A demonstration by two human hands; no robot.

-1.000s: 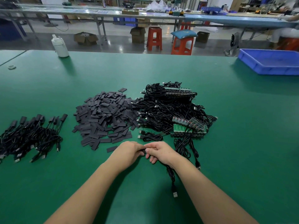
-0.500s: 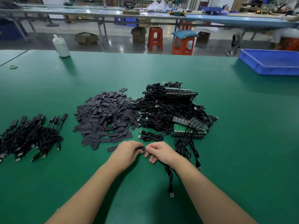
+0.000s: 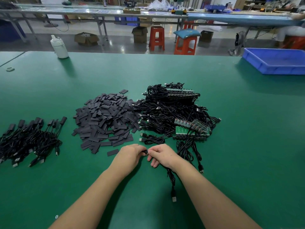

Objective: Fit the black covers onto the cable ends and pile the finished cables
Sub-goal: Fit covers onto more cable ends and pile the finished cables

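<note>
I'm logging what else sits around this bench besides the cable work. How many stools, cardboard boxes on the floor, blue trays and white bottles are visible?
Stools: 3, two clear, one half hidden behind
Cardboard boxes: 4
Blue trays: 1
White bottles: 1
Total: 9

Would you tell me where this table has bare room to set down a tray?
Bare green lies between the cable heap and the blue bin, and beyond the covers toward the bottle. Crowded: finished cables, covers and heap, side by side.
</note>
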